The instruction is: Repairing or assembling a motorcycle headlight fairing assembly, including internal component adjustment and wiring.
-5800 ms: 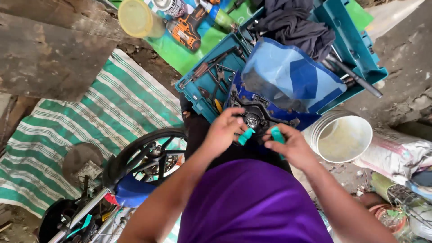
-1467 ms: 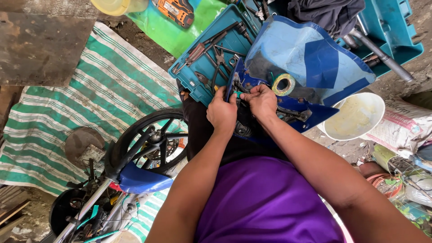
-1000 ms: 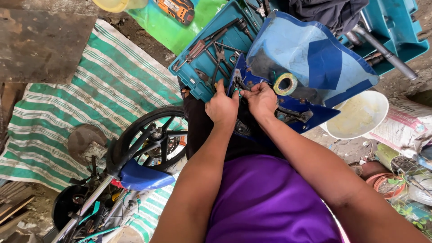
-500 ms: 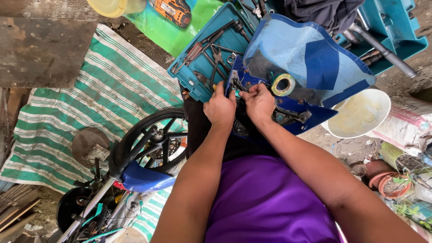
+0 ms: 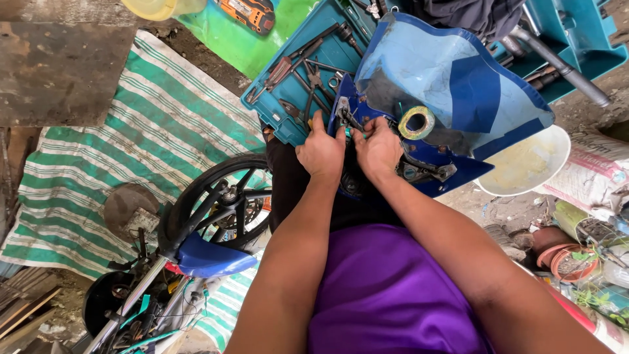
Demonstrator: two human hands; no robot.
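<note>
My left hand [image 5: 320,152] and my right hand [image 5: 378,148] are side by side, fingers curled on a small metal part [image 5: 345,118] at the edge of a blue motorcycle body panel [image 5: 452,85]. What exactly each finger grips is hidden by the knuckles. A roll of yellowish tape [image 5: 417,122] lies on the panel just right of my right hand. A teal tool tray [image 5: 288,78] with pliers, wrenches and screwdrivers sits right behind my left hand. My purple shirt fills the bottom of the view.
A black motorcycle wheel [image 5: 216,200] with a blue fender [image 5: 213,259] lies at lower left on a green-and-white striped mat [image 5: 131,131]. A white bowl [image 5: 531,164] is at right, an orange drill [image 5: 246,12] and a yellow container [image 5: 160,6] at the top. Sacks and pots crowd the lower right.
Both hands have moved up from the dark hub part, where they held teal-handled tools, to the panel's edge by the tool tray. In the last second they barely shift.
</note>
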